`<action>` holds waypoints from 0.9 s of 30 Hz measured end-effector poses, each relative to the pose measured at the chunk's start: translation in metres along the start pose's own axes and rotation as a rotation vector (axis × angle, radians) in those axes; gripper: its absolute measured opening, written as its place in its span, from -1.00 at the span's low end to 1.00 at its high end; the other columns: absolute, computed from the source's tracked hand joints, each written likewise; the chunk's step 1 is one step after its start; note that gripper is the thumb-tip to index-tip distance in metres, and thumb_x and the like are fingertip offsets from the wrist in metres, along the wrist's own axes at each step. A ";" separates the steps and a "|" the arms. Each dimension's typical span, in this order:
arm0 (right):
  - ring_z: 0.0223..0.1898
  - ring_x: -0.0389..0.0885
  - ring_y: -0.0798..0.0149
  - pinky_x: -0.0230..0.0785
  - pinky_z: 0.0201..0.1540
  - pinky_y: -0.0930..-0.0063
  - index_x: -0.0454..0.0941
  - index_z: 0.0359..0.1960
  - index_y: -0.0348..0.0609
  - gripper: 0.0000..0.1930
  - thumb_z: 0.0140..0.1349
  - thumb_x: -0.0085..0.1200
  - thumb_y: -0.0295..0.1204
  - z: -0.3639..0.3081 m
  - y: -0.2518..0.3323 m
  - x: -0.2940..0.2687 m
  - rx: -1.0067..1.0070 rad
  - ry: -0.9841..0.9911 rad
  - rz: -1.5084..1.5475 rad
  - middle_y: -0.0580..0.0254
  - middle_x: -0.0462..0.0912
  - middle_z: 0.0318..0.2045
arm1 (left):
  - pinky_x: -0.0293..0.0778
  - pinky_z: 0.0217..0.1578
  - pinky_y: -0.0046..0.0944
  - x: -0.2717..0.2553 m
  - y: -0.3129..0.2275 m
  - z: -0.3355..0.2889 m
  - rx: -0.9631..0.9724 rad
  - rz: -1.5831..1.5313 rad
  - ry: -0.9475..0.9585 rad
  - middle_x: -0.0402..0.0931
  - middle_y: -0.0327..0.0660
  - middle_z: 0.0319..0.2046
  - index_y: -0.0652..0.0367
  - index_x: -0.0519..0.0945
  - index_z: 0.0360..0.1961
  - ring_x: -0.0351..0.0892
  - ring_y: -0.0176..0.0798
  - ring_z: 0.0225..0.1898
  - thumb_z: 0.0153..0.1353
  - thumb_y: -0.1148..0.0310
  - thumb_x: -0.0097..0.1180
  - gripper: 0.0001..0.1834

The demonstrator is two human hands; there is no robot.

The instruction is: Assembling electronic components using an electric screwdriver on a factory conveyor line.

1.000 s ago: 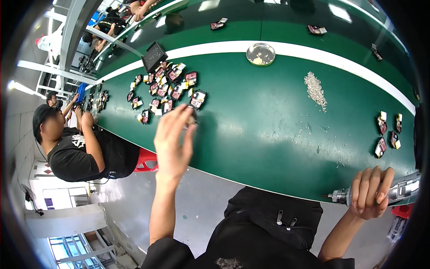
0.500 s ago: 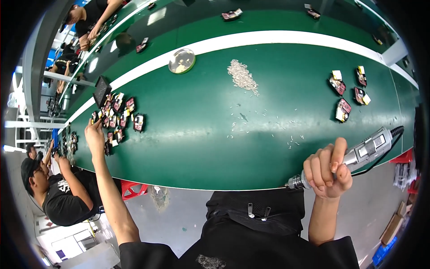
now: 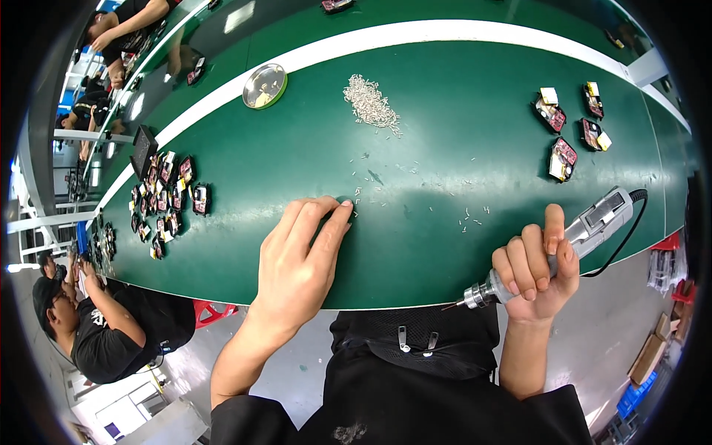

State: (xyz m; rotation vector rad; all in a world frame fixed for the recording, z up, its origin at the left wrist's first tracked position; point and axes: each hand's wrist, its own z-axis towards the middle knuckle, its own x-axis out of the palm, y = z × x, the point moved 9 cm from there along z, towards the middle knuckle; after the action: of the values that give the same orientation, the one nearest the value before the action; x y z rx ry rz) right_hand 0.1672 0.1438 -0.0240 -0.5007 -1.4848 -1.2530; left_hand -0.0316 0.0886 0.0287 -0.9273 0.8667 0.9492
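Observation:
My right hand (image 3: 535, 271) is wrapped round a silver-grey electric screwdriver (image 3: 593, 222); its tip points left over the table's near edge. My left hand (image 3: 297, 256) is lowered to the green tabletop, thumb and fingers drawn together beside a few loose screws (image 3: 357, 191). Whatever those fingertips pinch, if anything, is too small to make out. Beyond lies a heap of small silver screws (image 3: 371, 102), with more scattered nearer me. A cluster of small black-cased assemblies (image 3: 163, 189) with pink and yellow parts sits at the left. Several similar units (image 3: 562, 158) lie at the right.
A round dish (image 3: 265, 85) with small yellowish pieces stands far left of the screw heap. Behind the left cluster leans a black tray (image 3: 143, 152). A white strip (image 3: 445, 31) borders the table's far side. A co-worker (image 3: 96, 319) sits at the left. The screwdriver's black cord (image 3: 619, 252) hangs at the right.
My left hand has come away from the left cluster of assemblies and moved right to the scattered screws. My right hand still holds the screwdriver, slightly shifted. The whole view has shifted a little.

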 end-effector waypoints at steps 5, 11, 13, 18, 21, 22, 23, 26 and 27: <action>-0.77 0.24 0.50 0.23 -0.57 0.54 0.23 -0.34 -0.07 -0.84 0.33 -0.11 -0.32 -0.001 0.002 -0.002 -0.025 -0.017 0.041 0.45 0.24 -0.75 | 0.46 -0.42 -0.22 0.005 -0.006 0.005 0.111 0.093 0.040 0.48 -0.13 -0.34 0.35 0.57 -0.28 0.51 -0.14 -0.37 -0.13 0.69 0.21 -0.71; -0.76 0.23 0.50 0.23 -0.57 0.54 0.25 -0.32 -0.07 -0.86 0.33 -0.12 -0.33 -0.005 0.005 -0.001 -0.033 -0.010 0.039 0.45 0.24 -0.75 | 0.40 -0.45 -0.19 0.009 0.002 0.003 0.218 0.100 -0.005 0.41 -0.08 -0.38 0.32 0.40 -0.30 0.44 -0.09 -0.45 -0.13 0.76 0.14 -0.68; -0.76 0.23 0.50 0.23 -0.57 0.54 0.25 -0.32 -0.08 -0.86 0.33 -0.13 -0.33 -0.006 0.004 0.000 -0.032 -0.008 0.028 0.45 0.24 -0.74 | 0.40 -0.44 -0.20 0.006 0.009 0.000 0.120 0.035 -0.001 0.41 -0.07 -0.39 0.32 0.39 -0.31 0.42 -0.09 -0.45 -0.12 0.77 0.12 -0.69; -0.74 0.23 0.49 0.24 -0.53 0.52 0.26 -0.33 -0.08 -0.85 0.35 -0.17 -0.32 -0.002 -0.002 0.007 -0.017 0.002 -0.002 0.45 0.23 -0.74 | 0.35 -0.39 -0.15 0.005 0.014 -0.023 -0.175 -0.240 -0.044 0.38 -0.07 -0.40 0.29 0.33 -0.37 0.38 -0.05 -0.40 -0.03 0.70 0.07 -0.78; -0.73 0.25 0.48 0.25 -0.50 0.51 0.28 -0.32 -0.08 -0.83 0.38 -0.23 -0.28 0.004 0.000 0.023 -0.042 0.075 0.059 0.45 0.24 -0.73 | 0.32 -0.40 -0.31 0.006 -0.001 -0.033 -0.217 -0.393 -0.072 0.40 -0.11 -0.40 0.28 0.33 -0.37 0.34 -0.22 -0.44 0.11 0.66 -0.02 -0.88; -0.73 0.25 0.48 0.25 -0.50 0.51 0.28 -0.32 -0.08 -0.83 0.38 -0.23 -0.28 0.005 -0.001 0.027 -0.030 0.068 0.053 0.45 0.24 -0.73 | 0.30 -0.39 -0.40 0.008 -0.006 -0.038 -0.233 -0.492 -0.074 0.41 -0.11 -0.38 0.28 0.33 -0.35 0.31 -0.33 -0.45 0.21 0.63 -0.09 -0.95; -0.73 0.24 0.48 0.25 -0.50 0.50 0.28 -0.31 -0.07 -0.83 0.39 -0.24 -0.28 0.006 0.001 0.032 -0.058 0.073 0.058 0.45 0.25 -0.73 | 0.27 -0.38 -0.41 0.013 -0.008 -0.045 -0.319 -0.665 -0.104 0.41 -0.10 -0.40 0.28 0.32 -0.36 0.26 -0.37 -0.47 0.24 0.61 -0.13 -0.96; -0.74 0.24 0.51 0.20 -0.53 0.53 0.27 -0.32 -0.09 -0.82 0.39 -0.19 -0.29 0.011 0.002 0.053 -0.110 0.050 0.066 0.44 0.23 -0.75 | 0.28 -0.46 -0.43 0.021 -0.022 -0.053 -0.451 -1.108 -0.158 0.46 -0.10 -0.45 0.29 0.37 -0.40 0.30 -0.40 -0.51 0.23 0.60 -0.05 -0.94; -0.74 0.23 0.50 0.21 -0.53 0.53 0.28 -0.32 -0.10 -0.82 0.39 -0.19 -0.29 0.011 0.003 0.058 -0.147 0.052 0.066 0.44 0.23 -0.75 | 0.28 -0.45 -0.46 0.025 -0.026 -0.055 -0.443 -1.239 -0.172 0.46 -0.09 -0.44 0.32 0.41 -0.39 0.29 -0.45 -0.50 0.29 0.53 -0.06 -0.90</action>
State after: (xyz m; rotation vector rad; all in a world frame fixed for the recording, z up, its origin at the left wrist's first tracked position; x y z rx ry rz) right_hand 0.1458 0.1373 0.0305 -0.6046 -1.3288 -1.3190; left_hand -0.0097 0.0373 -0.0064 -1.4514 -0.1674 0.1001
